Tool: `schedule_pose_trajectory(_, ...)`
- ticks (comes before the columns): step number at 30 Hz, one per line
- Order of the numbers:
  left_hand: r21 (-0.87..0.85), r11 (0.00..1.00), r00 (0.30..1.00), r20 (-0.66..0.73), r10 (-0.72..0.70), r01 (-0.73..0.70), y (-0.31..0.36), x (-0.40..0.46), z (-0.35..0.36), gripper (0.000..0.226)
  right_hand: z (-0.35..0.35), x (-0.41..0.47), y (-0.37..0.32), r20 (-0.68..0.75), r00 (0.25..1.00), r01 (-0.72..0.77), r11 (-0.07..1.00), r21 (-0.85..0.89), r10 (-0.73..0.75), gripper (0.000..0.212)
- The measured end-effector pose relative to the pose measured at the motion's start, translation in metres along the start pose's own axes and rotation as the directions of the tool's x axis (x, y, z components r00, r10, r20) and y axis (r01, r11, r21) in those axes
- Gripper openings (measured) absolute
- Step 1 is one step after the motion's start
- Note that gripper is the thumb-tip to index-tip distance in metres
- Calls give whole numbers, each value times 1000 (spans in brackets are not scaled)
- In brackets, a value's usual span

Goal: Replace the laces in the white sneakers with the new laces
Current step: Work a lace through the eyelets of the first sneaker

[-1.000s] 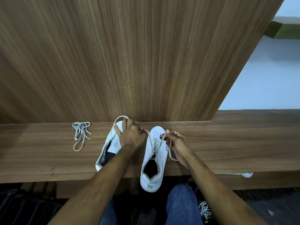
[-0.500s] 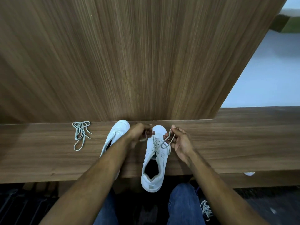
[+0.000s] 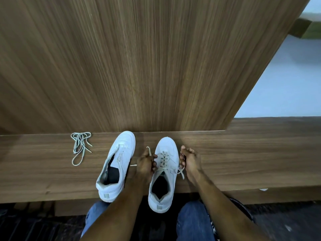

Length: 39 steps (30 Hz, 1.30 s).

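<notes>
Both hands have dropped back from the toe end since the earlier frame, so the left shoe (image 3: 116,166) now shows whole. The left hand (image 3: 145,165) sits between the two shoes, its fingers curled around one end of the lace (image 3: 164,168); a loop of that lace rises above the knuckles and a short tip pokes out to the left of the hand. The right hand (image 3: 189,161) lies just beside the right shoe (image 3: 163,174) on its outer side, fingers curled and pinching the other lace end, whose tail hangs below the palm. That lace crosses the shoe's eyelets between the two hands. Both shoes rest on the wooden ledge (image 3: 243,162), toes towards the wall panel (image 3: 139,66), the right heel overhanging the near edge. A spare lace (image 3: 79,147) lies in a loose bundle well to the left, apart from both hands.
</notes>
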<state>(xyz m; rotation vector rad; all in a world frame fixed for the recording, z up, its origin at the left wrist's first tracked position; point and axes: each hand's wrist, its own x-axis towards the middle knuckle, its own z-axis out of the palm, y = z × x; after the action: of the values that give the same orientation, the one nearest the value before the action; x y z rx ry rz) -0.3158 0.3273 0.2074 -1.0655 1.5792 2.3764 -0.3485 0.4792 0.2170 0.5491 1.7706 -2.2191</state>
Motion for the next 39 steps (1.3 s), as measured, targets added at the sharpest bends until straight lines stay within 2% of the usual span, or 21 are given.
schedule_pose_trajectory(2, 184, 981, 998, 17, 66, -68, -1, -3, 3, 40, 1, 1, 7, -52, 998, -34, 998, 51, 37, 29)
schedule_pose_trajectory(3, 303, 937, 985, 57, 164, -173, -2, -3, 4, 33, 2, 1, 9, -60, 996, -56, 994, 93, 62, 29)
schedule_pose_trajectory(4, 438, 842, 949, 148, 277, -314, -3, -3, 3, 27, 3, 0, 7, -54, 995, -81, 987, 137, 89, 29)
schedule_pose_trajectory(6, 597, 580, 832, 403, 381, -554, -5, -5, 0, 54, 5, -1, -5, 0, 990, -134, 964, 228, 138, 28)
schedule_pose_trajectory(7, 632, 464, 784, 505, 361, -621, -4, -7, 1, 60, 5, -2, -14, 47, 986, -165, 948, 273, 159, 29)
schedule_pose_trajectory(8, 664, 379, 765, 556, 326, -644, -1, -12, 3, 61, 6, -4, -23, 101, 979, -199, 928, 314, 176, 30)
schedule_pose_trajectory(10, 722, 295, 780, 566, 268, -626, 4, -20, 8, 51, 11, -9, -40, 187, 965, -242, 905, 350, 185, 31)
schedule_pose_trajectory(12, 726, 321, 794, 559, 240, -608, 1, -22, 9, 42, 19, -15, -52, 222, 957, -252, 916, 311, 188, 27)
schedule_pose_trajectory(15, 713, 422, 827, 510, 235, -560, -4, -19, 7, 37, 32, -21, -62, 241, 952, -258, 919, 299, 189, 20)
schedule_pose_trajectory(18, 672, 534, 855, 452, 254, -513, -5, -18, 12, 46, 44, -27, -62, 275, 943, -275, 903, 330, 187, 19)
schedule_pose_trajectory(21, 675, 567, 880, 399, 259, -473, -7, -18, 17, 42, 47, -27, -57, 280, 946, -264, 889, 375, 162, 17)
schedule_pose_trajectory(24, 680, 597, 904, 348, 247, -425, -10, -13, 15, 26, 38, -20, -54, 262, 962, -196, 868, 455, 80, 13)
schedule_pose_trajectory(26, 658, 621, 902, 359, 238, -426, -10, -12, 14, 19, 28, -14, -53, 192, 981, -96, 867, 489, 1, 15)
schedule_pose_trajectory(28, 617, 647, 888, 389, 246, -449, -9, -11, 13, 20, 18, -8, -49, 125, 990, 12, 926, 378, -63, 22)
schedule_pose_trajectory(30, 594, 670, 886, 400, 235, -446, -10, -8, 12, 24, 9, -5, -35, 130, 987, 90, 993, 72, -98, 31)
schedule_pose_trajectory(32, 585, 693, 896, 387, 219, -422, -8, -8, 12, 26, 1, -3, -14, 194, 977, 135, 964, -230, -90, 36)
schedule_pose_trajectory(33, 591, 696, 901, 382, 203, -408, -6, -8, 13, 28, -2, -6, -6, 225, 971, 154, 933, -327, -82, 36)
schedule_pose_trajectory(35, 607, 687, 904, 387, 183, -399, 0, -10, 15, 35, -2, -13, 4, 279, 957, 200, 884, -423, -83, 33)
schedule_pose_trajectory(39, 636, 681, 923, 343, 173, -363, 5, -10, 16, 40, 5, -15, 7, 280, 950, 247, 880, -406, -138, 23)
